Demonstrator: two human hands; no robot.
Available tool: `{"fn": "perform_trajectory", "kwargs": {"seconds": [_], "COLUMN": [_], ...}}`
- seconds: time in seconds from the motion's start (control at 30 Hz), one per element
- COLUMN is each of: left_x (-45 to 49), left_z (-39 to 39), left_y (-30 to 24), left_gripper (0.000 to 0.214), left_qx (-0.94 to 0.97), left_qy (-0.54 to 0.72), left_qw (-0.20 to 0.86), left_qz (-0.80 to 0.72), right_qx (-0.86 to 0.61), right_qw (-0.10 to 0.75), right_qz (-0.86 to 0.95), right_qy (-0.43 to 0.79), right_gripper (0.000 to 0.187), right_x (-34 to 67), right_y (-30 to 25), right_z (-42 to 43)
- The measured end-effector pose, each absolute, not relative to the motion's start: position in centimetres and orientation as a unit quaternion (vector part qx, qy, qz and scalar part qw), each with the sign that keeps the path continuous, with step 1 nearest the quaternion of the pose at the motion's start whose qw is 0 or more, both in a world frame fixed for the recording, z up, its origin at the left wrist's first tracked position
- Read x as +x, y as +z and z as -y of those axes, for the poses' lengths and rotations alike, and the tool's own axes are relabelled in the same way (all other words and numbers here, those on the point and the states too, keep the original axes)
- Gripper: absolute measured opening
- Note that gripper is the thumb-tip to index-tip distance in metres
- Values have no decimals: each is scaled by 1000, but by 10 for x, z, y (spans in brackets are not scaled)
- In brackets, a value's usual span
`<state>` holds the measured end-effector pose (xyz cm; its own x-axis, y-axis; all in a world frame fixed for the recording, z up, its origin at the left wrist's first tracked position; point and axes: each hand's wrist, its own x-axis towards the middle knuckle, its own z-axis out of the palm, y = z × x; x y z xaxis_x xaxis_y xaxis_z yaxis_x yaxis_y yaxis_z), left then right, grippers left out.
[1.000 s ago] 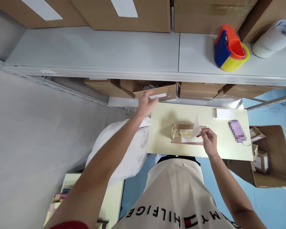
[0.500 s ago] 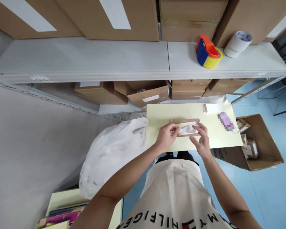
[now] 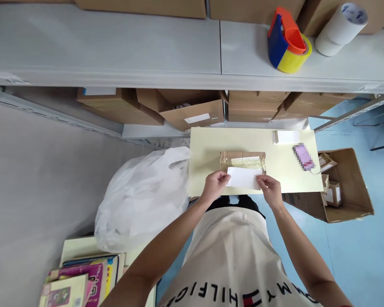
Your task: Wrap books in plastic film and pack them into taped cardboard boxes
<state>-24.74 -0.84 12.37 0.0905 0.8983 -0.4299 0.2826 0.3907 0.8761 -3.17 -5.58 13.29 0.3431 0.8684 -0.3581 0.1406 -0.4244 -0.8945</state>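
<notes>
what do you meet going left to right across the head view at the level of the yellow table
white plastic bag → left hand → white label → right hand → purple item → open carton on the floor

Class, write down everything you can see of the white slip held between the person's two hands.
The white slip is a blank rectangle, thin like paper or a label, wider than tall. It lies nearly flat over the near edge of a brown taped parcel on the pale yellow table. The left hand pinches its left end, the right hand its right end.
</notes>
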Motion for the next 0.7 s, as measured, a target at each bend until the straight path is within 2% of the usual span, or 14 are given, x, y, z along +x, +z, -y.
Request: {"fn": "perform_trajectory", "kwargs": {"seconds": [0.07,0.2,0.37,0.7], "left_x": [-244,-234,-221,-214], "left_z": [8,-7,-28,-42], "left_y": [118,114,113,105], "left_gripper": [22,34,37,43], "left_qx": [479,451,424,481], "left_qy": [268,261,241,146], "left_qw": [534,503,502,439], "left_qz": [-643,-689,-715,-745], "right_qx": [-714,-711,-711,-735], "right_qw": [389,378,347,252], "right_qz": [355,366,385,467], "right_qy": [462,468,476,423], "right_gripper": [34,37,38,26], "right_x": [-28,-19,-8,0], "right_y": [125,113,104,99], "right_z": [51,29,-1,-17]}}
